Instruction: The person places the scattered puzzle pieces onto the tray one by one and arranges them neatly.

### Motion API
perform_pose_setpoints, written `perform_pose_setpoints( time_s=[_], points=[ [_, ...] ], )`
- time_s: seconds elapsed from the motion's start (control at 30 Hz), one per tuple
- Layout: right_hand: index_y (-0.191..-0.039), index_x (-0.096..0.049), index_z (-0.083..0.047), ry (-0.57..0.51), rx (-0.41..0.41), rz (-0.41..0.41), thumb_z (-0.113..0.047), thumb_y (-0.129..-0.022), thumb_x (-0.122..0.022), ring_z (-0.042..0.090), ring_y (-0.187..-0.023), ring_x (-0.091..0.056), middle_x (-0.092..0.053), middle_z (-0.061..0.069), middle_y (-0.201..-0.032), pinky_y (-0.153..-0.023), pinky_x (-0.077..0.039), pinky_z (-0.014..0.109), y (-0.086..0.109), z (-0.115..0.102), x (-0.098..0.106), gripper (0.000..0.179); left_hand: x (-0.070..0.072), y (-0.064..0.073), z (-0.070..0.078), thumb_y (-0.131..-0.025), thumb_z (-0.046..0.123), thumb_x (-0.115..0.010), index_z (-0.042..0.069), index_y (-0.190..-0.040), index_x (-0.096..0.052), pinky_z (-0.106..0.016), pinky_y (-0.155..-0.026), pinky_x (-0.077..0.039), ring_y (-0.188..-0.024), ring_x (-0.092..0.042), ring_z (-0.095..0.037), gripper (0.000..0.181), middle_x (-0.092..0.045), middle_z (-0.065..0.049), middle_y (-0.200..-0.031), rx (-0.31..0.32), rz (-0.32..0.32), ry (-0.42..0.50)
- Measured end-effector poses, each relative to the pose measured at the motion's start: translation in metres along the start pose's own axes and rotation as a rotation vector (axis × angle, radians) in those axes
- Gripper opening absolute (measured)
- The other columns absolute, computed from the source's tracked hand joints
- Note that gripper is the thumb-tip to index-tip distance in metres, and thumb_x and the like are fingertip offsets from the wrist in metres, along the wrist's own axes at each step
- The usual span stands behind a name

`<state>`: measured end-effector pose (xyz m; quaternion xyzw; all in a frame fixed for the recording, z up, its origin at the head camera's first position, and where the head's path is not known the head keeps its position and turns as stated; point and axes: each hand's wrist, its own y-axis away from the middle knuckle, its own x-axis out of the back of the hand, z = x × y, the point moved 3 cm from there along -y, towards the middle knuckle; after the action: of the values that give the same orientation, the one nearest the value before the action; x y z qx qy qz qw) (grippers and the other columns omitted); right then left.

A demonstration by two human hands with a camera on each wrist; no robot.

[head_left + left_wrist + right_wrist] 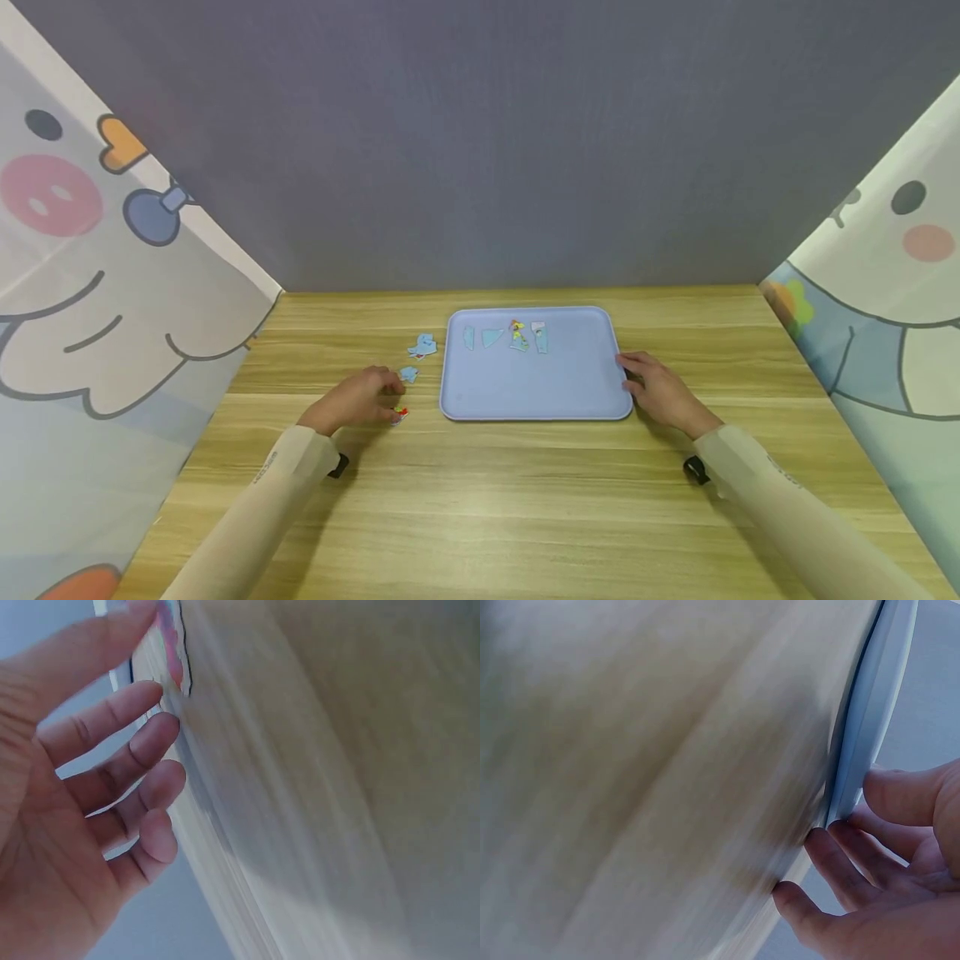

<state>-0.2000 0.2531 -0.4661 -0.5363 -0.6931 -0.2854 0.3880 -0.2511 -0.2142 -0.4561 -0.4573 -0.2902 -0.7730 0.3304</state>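
At the left of the table, my left hand [362,396] reaches over small flat picture pieces, its fingers loosely bent and apart. Its thumb lies over a red and green picture piece [402,412], overlapping it in the left wrist view too. Just beyond the fingertips is a small blue piece [409,374], and farther back a larger blue piece [425,344]. My right hand [660,393] holds the right edge of a pale blue tray [540,387], thumb at the rim and fingertips against its outer side and lower edge.
Along the tray's back half lie several cut picture pieces in a row, including a narrow blue piece [468,337] and a yellow-figured piece [519,336]. A grey wall [517,167] rises behind the wooden table [510,500]. Cartoon-printed panels [187,325] flank both sides.
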Motion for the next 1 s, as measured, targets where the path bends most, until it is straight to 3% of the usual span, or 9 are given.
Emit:
perform_pose_setpoints(
  time_s=[0.33, 0.5, 0.77, 1.0],
  points=[
    [-0.134, -0.043, 0.012, -0.007, -0.007, -0.002, 0.001, -0.092, -0.057, 0.045, -0.122, -0.040, -0.043, 0.026, -0.134, -0.096, -0.035, 0.056, 0.0012, -0.0007, 0.0005, 0.046, -0.0036, 0.0009, 0.0064, -0.073, 0.022, -0.083, 0.012, -0.092, -0.065, -0.030, -0.071, -0.048, -0.079, -0.054, -0.011, 0.027, -0.058, 0.006, -0.086, -0.033, -0.017, -0.003],
    [-0.134, -0.043, 0.012, -0.004, -0.013, 0.002, 0.000, -0.092, -0.056, 0.045, -0.122, -0.040, -0.043, 0.025, -0.134, -0.097, -0.035, 0.056, 0.0017, -0.0009, -0.0004, 0.046, -0.0042, 0.0001, 0.0092, -0.076, 0.015, -0.081, 0.010, -0.092, -0.065, -0.028, -0.069, -0.049, -0.078, -0.057, -0.012, 0.023, -0.060, 0.004, -0.086, -0.066, -0.013, -0.001],
    [-0.134, -0.044, 0.012, 0.002, -0.002, 0.011, 0.001, -0.092, -0.057, 0.045, -0.121, -0.041, -0.044, 0.026, -0.133, -0.095, -0.036, 0.056, 0.0015, -0.0013, 0.0003, 0.046, -0.0034, 0.0048, 0.0092, -0.072, 0.018, -0.083, 0.011, -0.089, -0.066, -0.030, -0.068, -0.047, -0.075, -0.052, -0.012, 0.026, -0.059, 0.004, -0.084, 0.004, -0.003, -0.048],
    [-0.133, -0.045, 0.011, 0.007, 0.008, 0.028, 0.000, -0.091, -0.057, 0.045, -0.119, -0.042, -0.045, 0.025, -0.132, -0.094, -0.037, 0.056, 0.0010, -0.0015, -0.0003, 0.045, -0.0043, 0.0073, 0.0093, -0.073, 0.018, -0.083, 0.012, -0.089, -0.067, -0.043, -0.076, -0.041, -0.075, -0.051, -0.011, 0.023, -0.060, 0.006, -0.082, 0.011, 0.024, -0.088]
  ],
)
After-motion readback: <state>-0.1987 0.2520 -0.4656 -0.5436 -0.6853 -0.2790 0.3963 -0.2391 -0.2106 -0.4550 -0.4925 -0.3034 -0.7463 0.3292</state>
